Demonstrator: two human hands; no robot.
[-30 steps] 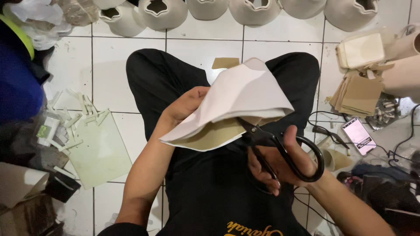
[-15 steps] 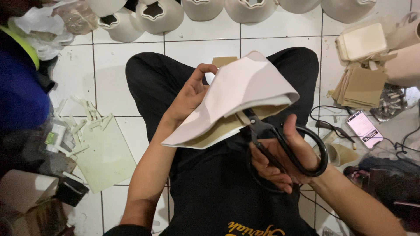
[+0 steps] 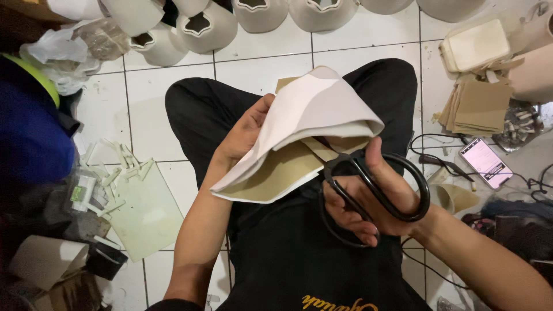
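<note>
Head view: folded cream sheet at centre, pinched by left hand, cut with black scissors gripped in right hand.
Phone at 3 o'clock, offcuts at 9, white vases at 12.

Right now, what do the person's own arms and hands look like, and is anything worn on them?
Both arms are bare along all that shows, with no sleeves reaching the forearms. The left hand and right hand wear no gloves; I see no rings, watch or bands on the fingers or wrists. No markings show.
</note>
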